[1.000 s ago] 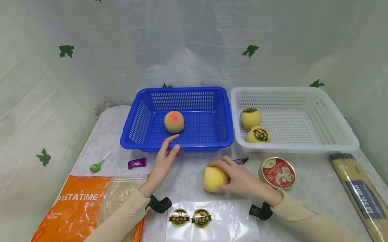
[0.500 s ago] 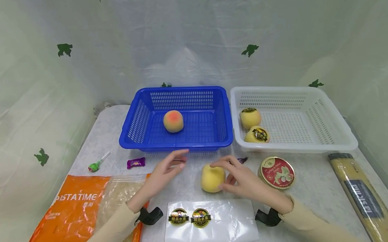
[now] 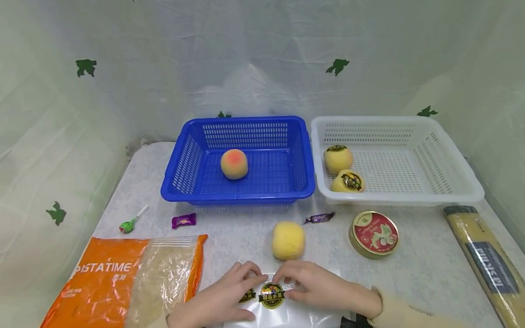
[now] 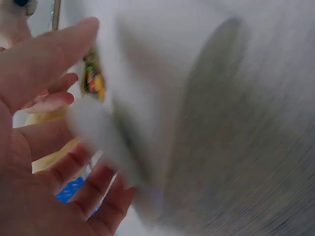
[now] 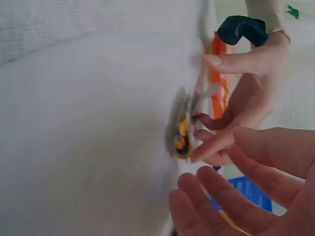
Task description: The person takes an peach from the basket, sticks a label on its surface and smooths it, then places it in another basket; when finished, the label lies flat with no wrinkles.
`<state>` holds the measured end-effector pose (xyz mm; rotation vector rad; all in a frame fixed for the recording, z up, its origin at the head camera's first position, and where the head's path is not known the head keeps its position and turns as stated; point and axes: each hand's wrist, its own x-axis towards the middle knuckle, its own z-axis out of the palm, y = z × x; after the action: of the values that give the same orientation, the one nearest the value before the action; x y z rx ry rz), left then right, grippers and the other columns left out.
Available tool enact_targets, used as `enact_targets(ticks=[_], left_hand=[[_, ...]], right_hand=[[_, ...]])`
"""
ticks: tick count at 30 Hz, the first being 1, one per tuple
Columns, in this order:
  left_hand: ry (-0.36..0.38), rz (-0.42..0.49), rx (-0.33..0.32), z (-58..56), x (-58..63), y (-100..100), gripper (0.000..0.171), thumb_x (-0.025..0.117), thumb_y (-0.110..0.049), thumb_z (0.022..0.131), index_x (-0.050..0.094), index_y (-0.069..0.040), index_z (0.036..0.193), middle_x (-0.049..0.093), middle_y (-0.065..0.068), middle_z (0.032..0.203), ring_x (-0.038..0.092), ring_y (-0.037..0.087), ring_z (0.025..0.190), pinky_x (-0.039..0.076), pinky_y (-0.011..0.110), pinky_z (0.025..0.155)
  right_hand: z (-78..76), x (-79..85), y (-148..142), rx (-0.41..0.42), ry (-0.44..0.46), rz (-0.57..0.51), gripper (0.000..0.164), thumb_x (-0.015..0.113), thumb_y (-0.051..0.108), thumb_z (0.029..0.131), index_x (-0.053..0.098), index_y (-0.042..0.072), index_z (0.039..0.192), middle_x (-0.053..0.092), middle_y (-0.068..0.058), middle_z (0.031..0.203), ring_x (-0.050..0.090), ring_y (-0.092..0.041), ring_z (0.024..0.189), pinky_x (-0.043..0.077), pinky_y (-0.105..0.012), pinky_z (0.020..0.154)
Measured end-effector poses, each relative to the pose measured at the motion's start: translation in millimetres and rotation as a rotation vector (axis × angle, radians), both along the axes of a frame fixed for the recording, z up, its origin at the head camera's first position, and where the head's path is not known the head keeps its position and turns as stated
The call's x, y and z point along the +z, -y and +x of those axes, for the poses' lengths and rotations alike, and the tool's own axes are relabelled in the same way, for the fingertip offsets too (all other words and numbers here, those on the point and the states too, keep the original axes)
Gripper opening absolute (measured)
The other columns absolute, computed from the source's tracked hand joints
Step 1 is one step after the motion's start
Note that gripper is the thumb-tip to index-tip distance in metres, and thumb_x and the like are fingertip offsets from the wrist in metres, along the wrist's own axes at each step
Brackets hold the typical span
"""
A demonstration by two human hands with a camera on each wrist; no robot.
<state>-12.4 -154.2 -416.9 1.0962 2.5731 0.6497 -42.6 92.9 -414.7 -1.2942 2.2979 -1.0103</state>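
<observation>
To the left of the sticker sheet, an orange bag lies flat on the worktop. Next is your left hand, over the left part of the sheet; its thumb stands apart from the relaxed fingers, and I see no firm grip. Beyond the sheet is the blue basket, with one peach inside. The left sticker is partly covered by your left hand. If these fingers press too lightly, the sheet could slide or bend under a pull. The right sticker lies on the sheet between your hands. Lifted by one edge too fast, it could fold and glue to itself. Just beyond the sheet rests the loose peach; a knuckle could push it and make it roll. Your right hand is at the right of that sticker, fingers loosely bent, thumb apart from forefinger; whether the tips touch the sticker, I cannot tell. Farther right, beyond the sheet, are the tin and the white basket.
</observation>
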Motion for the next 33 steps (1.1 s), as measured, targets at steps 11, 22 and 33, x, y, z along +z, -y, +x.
enact_targets(ticks=[11,22,33], left_hand=[[-0.141,-0.032,-0.014,4.1,-11.1,-3,0.068,0.076,-0.035,0.066,0.052,-0.009,0.125,0.038,-0.004,0.121,0.037,0.013,0.101,0.039,0.026,0.085],[-0.1,-0.046,-0.005,1.0,-8.9,-5,0.071,0.076,-0.031,0.068,0.047,-0.01,0.13,0.039,-0.004,0.122,0.039,0.015,0.106,0.038,0.035,0.09],[-0.068,0.093,-0.005,-24.3,6.0,-8,0.058,0.073,-0.023,0.074,0.049,-0.012,0.126,0.044,-0.001,0.114,0.043,0.011,0.101,0.041,0.026,0.086]], right_hand=[[16.0,-10.0,8,-0.012,-0.063,-0.035,0.026,0.065,0.007,0.076,0.062,0.018,0.099,0.058,0.014,0.1,0.047,-0.004,0.095,0.039,-0.021,0.084],[-1.6,0.6,3,-0.176,0.069,-0.333,0.02,0.068,-0.003,0.073,0.063,0.013,0.083,0.06,0.006,0.082,0.055,-0.006,0.077,0.049,-0.025,0.068],[-46.9,34.1,-13,-0.347,-0.066,-0.344,0.024,0.064,-0.013,0.071,0.061,0.006,0.085,0.059,-0.002,0.081,0.054,-0.015,0.072,0.048,-0.031,0.064]])
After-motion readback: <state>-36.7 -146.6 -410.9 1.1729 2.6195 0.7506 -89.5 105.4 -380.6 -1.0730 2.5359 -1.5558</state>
